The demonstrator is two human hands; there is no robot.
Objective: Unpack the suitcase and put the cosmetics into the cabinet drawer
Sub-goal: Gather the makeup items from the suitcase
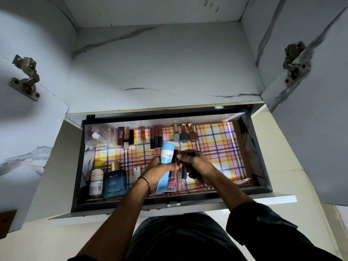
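we're mid-placement over the open drawer (248, 144): our left hand (160, 171) grips the blue tube (166, 153), our right hand (196, 164) curls its fingers (186, 157) round small dark tubes (175, 154). next, we judge, each wants laying on the bare checked liner (216, 147) without knocking the lipstick row (156, 136) behind.

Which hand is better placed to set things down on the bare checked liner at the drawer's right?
Right, I'd judge. The right hand, gripping small dark tubes, is beside that bare liner; the left hand holds the blue tube nearer the drawer's middle.
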